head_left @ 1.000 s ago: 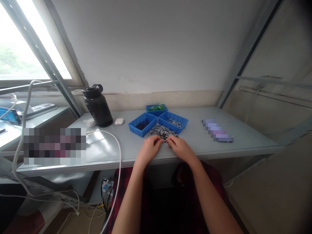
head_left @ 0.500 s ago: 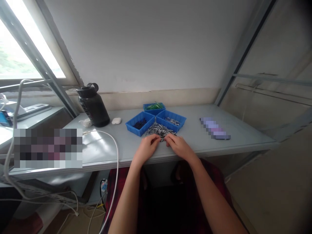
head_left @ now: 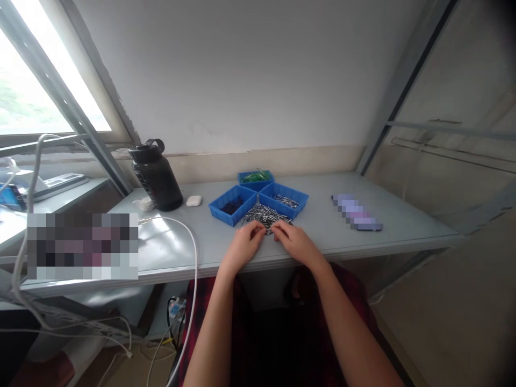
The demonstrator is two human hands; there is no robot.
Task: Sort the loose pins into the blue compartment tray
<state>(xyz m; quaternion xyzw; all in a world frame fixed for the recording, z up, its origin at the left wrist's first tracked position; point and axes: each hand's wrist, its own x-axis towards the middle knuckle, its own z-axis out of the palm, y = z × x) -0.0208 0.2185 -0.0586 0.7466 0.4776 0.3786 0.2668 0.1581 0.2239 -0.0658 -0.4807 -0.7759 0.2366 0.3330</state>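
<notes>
My left hand (head_left: 245, 242) and my right hand (head_left: 297, 242) meet over the front part of the table, fingertips a short gap apart. Both pinch thumb against fingers; whatever small thing they hold is too small to make out. Just beyond my fingers lies a loose pile of thin metal rods (head_left: 264, 213), perhaps screws or pins. A blue bin (head_left: 224, 216) on the left holds small dark pieces (head_left: 232, 206). In another blue bin (head_left: 302, 199) to the right are several thin metal rods (head_left: 286, 200). Green pieces (head_left: 258, 176) fill a third blue bin (head_left: 253, 186) behind.
On the left stand a dark bottle (head_left: 159, 180) and a small white case (head_left: 194, 201). A white cable (head_left: 195, 258) hangs over the table edge. A phone-like object (head_left: 357, 213), partly blurred, lies on the right. Grey metal posts (head_left: 403, 97) frame the table (head_left: 403, 215).
My hands stay almost in the same place over the pile, with the fingertips shifting slightly. The whole view has moved a little.
</notes>
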